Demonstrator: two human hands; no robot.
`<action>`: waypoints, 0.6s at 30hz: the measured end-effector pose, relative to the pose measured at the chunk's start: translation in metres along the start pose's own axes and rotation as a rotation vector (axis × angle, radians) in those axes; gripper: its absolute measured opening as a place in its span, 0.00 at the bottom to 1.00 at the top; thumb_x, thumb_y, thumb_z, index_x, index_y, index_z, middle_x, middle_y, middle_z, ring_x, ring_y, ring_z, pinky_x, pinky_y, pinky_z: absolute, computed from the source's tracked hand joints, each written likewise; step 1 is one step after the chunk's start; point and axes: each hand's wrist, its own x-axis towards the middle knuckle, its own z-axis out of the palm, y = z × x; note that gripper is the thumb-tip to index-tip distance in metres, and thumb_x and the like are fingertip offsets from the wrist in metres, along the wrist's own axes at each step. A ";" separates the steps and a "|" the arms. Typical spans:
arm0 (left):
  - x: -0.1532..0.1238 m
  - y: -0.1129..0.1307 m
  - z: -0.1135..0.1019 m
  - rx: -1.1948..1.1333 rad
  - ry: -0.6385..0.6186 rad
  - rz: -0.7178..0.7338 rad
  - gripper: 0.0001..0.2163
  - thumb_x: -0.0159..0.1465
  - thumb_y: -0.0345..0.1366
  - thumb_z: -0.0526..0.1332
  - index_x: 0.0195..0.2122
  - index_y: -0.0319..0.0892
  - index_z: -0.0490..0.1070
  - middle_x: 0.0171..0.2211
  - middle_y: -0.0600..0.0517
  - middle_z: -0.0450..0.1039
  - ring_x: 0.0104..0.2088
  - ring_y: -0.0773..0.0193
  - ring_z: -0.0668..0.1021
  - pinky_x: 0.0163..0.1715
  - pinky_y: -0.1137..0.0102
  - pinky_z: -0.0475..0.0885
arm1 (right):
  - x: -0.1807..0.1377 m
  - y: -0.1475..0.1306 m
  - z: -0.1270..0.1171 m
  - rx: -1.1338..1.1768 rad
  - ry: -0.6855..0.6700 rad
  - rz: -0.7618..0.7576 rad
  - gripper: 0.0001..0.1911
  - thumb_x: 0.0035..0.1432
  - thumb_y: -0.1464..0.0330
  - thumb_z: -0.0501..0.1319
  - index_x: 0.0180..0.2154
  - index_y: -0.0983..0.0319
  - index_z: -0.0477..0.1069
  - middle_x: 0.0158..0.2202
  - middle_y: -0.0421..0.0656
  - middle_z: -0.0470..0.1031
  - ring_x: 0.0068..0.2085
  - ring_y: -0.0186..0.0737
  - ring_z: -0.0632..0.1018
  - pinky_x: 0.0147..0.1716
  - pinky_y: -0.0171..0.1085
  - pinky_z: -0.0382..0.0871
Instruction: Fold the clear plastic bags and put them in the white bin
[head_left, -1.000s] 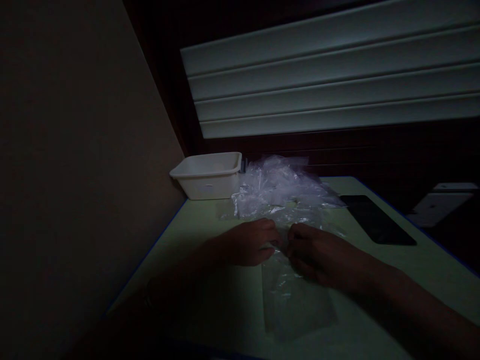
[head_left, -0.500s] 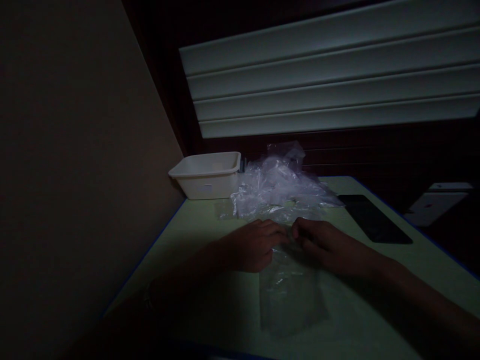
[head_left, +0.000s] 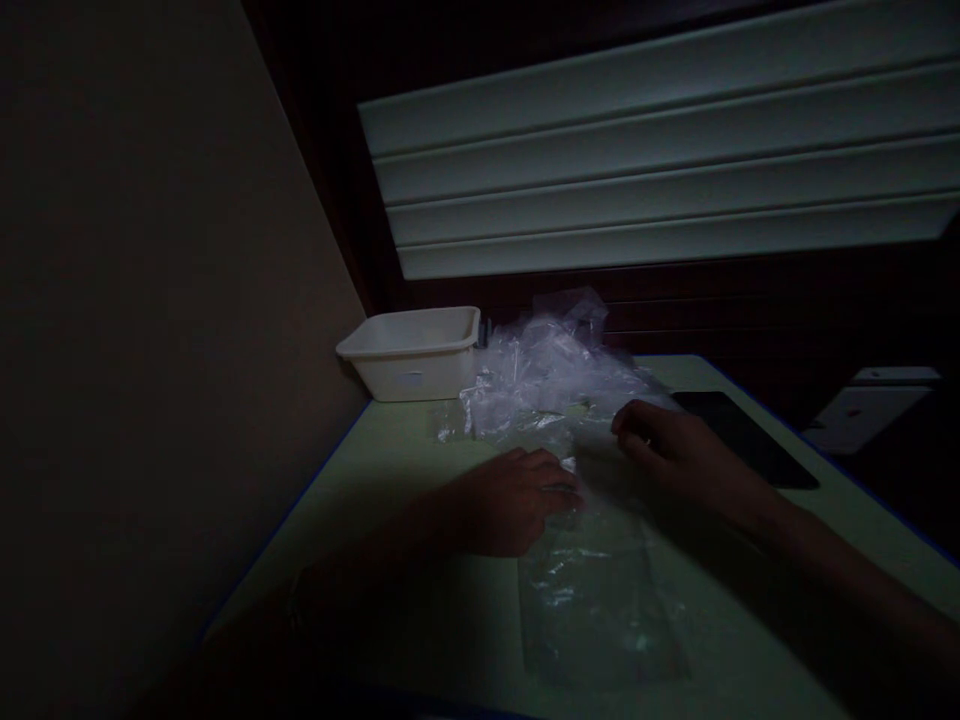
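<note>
A flat clear plastic bag (head_left: 600, 610) lies on the pale green table (head_left: 442, 630), nearest me. At its upper left edge my left hand (head_left: 510, 502) rests low, its fingers bent over and closed on the film. My right hand (head_left: 667, 445) is a little higher and to the right, held above the table with its fingers curled together. Whatever its fingertips pinch is too dark to make out. Just beyond both hands a crumpled heap of clear plastic bags (head_left: 555, 360) spreads over the table's far side.
A white plastic bin (head_left: 412, 370) stands at the back left, beside the heap. On the right lies a dark flat tablet-like device (head_left: 750, 435). Past the table's right edge is a white box (head_left: 870, 410). A wall (head_left: 187, 300) borders the left side; a slatted panel (head_left: 637, 150) stands behind.
My right hand has moved away from the left one, up and to the right. My left hand has barely shifted. The near bag looks spread slightly wider and lower.
</note>
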 end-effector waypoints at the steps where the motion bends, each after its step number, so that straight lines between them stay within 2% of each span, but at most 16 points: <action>1: 0.000 0.000 0.000 -0.003 0.003 0.002 0.22 0.59 0.26 0.55 0.56 0.42 0.65 0.56 0.49 0.66 0.55 0.56 0.65 0.54 0.63 0.60 | 0.001 0.002 -0.003 -0.057 -0.003 0.036 0.09 0.58 0.67 0.51 0.35 0.63 0.68 0.29 0.44 0.74 0.29 0.40 0.73 0.28 0.36 0.62; 4: -0.001 0.000 0.000 -0.013 0.016 0.010 0.22 0.58 0.25 0.56 0.55 0.41 0.65 0.56 0.48 0.66 0.55 0.56 0.65 0.54 0.63 0.61 | 0.003 0.009 -0.007 -0.135 -0.128 0.115 0.11 0.58 0.66 0.52 0.32 0.63 0.71 0.30 0.47 0.76 0.30 0.42 0.75 0.28 0.37 0.62; 11: -0.002 0.001 0.001 -0.013 0.034 0.013 0.23 0.59 0.25 0.56 0.57 0.41 0.64 0.56 0.46 0.66 0.55 0.56 0.65 0.54 0.62 0.62 | -0.003 0.015 0.000 -0.091 -0.394 0.201 0.20 0.60 0.58 0.53 0.23 0.63 0.71 0.25 0.48 0.77 0.26 0.43 0.76 0.23 0.36 0.61; 14: -0.002 0.002 0.000 0.001 0.038 -0.002 0.23 0.59 0.26 0.56 0.57 0.42 0.65 0.57 0.45 0.63 0.56 0.55 0.64 0.54 0.61 0.62 | -0.003 0.015 0.001 -0.063 -0.452 0.217 0.22 0.60 0.56 0.53 0.22 0.63 0.70 0.24 0.47 0.76 0.25 0.43 0.75 0.22 0.37 0.60; 18: -0.002 0.003 0.000 0.024 0.051 -0.038 0.23 0.59 0.27 0.57 0.57 0.44 0.66 0.57 0.44 0.61 0.56 0.54 0.63 0.54 0.60 0.63 | -0.003 0.014 0.001 -0.001 -0.494 0.150 0.20 0.60 0.57 0.54 0.23 0.63 0.70 0.25 0.45 0.76 0.26 0.41 0.74 0.23 0.37 0.61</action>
